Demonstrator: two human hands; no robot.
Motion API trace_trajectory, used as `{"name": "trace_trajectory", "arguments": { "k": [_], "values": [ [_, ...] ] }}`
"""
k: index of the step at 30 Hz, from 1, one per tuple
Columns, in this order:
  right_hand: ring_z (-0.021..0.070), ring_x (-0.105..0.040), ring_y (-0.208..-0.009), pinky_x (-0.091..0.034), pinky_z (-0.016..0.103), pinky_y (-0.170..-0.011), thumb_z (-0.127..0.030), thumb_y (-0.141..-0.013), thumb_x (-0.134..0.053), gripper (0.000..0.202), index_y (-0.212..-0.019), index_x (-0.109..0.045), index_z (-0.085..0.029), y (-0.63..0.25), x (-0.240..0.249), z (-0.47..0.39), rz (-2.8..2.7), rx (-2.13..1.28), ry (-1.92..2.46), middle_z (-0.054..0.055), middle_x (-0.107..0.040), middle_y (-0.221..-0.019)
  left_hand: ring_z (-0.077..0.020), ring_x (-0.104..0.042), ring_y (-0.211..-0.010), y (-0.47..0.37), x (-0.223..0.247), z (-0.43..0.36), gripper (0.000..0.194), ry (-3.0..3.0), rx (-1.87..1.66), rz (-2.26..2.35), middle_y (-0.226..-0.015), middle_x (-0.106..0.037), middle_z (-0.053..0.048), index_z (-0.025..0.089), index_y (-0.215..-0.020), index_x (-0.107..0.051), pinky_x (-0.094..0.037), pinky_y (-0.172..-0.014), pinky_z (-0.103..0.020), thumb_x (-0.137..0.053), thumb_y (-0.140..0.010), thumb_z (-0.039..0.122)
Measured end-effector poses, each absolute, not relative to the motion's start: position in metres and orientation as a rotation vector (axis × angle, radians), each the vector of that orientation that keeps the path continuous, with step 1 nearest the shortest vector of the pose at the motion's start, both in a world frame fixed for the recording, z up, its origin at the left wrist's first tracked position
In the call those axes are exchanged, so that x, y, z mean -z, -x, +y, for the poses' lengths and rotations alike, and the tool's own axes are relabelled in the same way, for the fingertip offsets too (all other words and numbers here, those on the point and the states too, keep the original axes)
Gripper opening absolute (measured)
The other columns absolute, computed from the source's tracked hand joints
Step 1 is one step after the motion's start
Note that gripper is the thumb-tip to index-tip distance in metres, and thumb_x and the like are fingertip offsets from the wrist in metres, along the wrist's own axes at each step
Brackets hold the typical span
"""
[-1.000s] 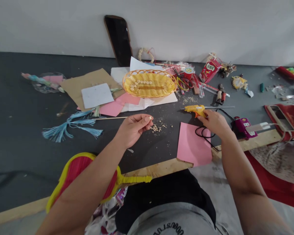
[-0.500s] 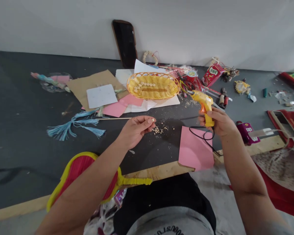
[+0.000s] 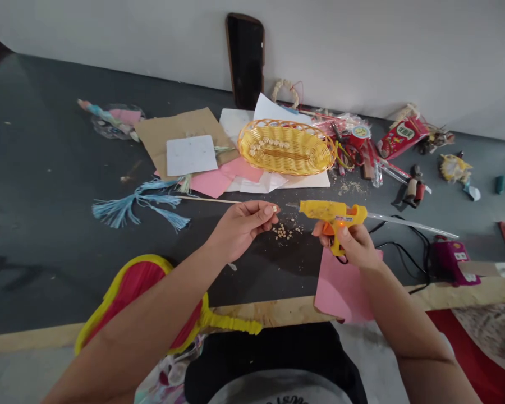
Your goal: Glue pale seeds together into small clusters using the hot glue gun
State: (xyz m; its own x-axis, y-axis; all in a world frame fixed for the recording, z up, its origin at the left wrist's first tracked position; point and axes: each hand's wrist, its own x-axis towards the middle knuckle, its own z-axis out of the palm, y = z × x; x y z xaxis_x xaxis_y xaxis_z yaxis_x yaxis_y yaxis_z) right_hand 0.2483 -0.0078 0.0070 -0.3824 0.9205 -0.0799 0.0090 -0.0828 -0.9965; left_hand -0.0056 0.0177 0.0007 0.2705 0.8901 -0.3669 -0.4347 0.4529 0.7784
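Between thumb and forefinger, my left hand [image 3: 246, 227] pinches a small pale bead-like piece [image 3: 274, 209]. A thin stick [image 3: 210, 199] runs from behind that hand toward a blue tassel [image 3: 141, 205]; whether the hand touches it I cannot tell. My right hand [image 3: 353, 244] is wrapped round the handle of a yellow hot glue gun [image 3: 328, 211]. The gun's nozzle points left at the pale piece, a short gap away, and a clear glue stick [image 3: 412, 224] sticks out of its back. Below the nozzle lies a scatter of small pale pieces [image 3: 284, 231] on the dark table.
A yellow woven basket [image 3: 288, 163] holding several pale pieces stands on papers. Pink paper [image 3: 340, 289] lies at the front edge, near the gun's black cable [image 3: 404, 252]. A red and yellow fan-shaped object [image 3: 143, 275] is under my left forearm. A phone [image 3: 246, 62] leans on the wall.
My right hand has brought the glue gun left and turned it level, its nozzle now close to my left hand. My left hand still pinches the small piece. The view has shifted.
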Motion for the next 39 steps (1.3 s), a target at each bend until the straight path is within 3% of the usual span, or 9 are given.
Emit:
{"name": "trace_trajectory", "arguments": {
  "k": [5,11,15,31,39],
  "values": [
    [0.0113,-0.040,-0.054,-0.032,0.025,-0.044,-0.059,-0.095,-0.048,0.041,-0.093,-0.064,-0.021,-0.251,-0.005,-0.011,-1.564,-1.529,1.007,0.002,-0.051,-0.069,-0.0081,-0.054,-0.061,0.003,0.000,0.015,0.026,-0.627,-0.962,0.908,-0.069,-0.069,-0.002,0.016,-0.076,-0.078,-0.044,-0.059,-0.020,-0.088,-0.065,0.037],
    [0.0133,-0.042,-0.058,-0.034,0.026,-0.047,-0.061,-0.095,-0.046,0.043,-0.094,-0.065,-0.022,-0.252,-0.004,-0.013,-1.664,-1.494,1.043,0.003,-0.054,-0.072,-0.0092,-0.053,-0.060,0.001,-0.003,0.013,0.028,-0.645,-0.965,0.935,-0.066,-0.067,-0.002,0.017,-0.074,-0.077,-0.040,-0.057,-0.022,-0.088,-0.064,0.040],
    [0.0131,-0.044,-0.060,-0.034,0.025,-0.047,-0.060,-0.094,-0.047,0.041,-0.096,-0.062,-0.022,-0.251,-0.004,-0.012,-1.655,-1.465,1.046,0.006,-0.060,-0.081,-0.0086,-0.053,-0.061,0.001,-0.004,0.013,0.028,-0.667,-0.968,0.927,-0.066,-0.067,-0.001,0.017,-0.072,-0.077,-0.040,-0.058,-0.022,-0.088,-0.063,0.040],
    [0.0100,-0.037,-0.052,-0.027,0.026,-0.043,-0.060,-0.094,-0.048,0.041,-0.088,-0.061,-0.021,-0.251,-0.002,-0.011,-1.672,-1.471,1.053,0.003,-0.055,-0.075,-0.0094,-0.055,-0.060,0.000,-0.005,0.012,0.029,-0.664,-0.955,0.944,-0.063,-0.068,-0.001,0.017,-0.070,-0.076,-0.042,-0.059,-0.023,-0.090,-0.060,0.041],
    [0.0105,-0.041,-0.052,-0.031,0.026,-0.044,-0.056,-0.095,-0.050,0.033,-0.096,-0.057,-0.024,-0.254,0.003,-0.012,-1.644,-1.480,1.041,0.002,-0.057,-0.078,-0.0083,-0.056,-0.060,0.000,-0.006,0.012,0.031,-0.653,-0.962,0.948,-0.063,-0.068,0.000,0.017,-0.070,-0.077,-0.042,-0.059,-0.021,-0.090,-0.058,0.042]
  ]
}}
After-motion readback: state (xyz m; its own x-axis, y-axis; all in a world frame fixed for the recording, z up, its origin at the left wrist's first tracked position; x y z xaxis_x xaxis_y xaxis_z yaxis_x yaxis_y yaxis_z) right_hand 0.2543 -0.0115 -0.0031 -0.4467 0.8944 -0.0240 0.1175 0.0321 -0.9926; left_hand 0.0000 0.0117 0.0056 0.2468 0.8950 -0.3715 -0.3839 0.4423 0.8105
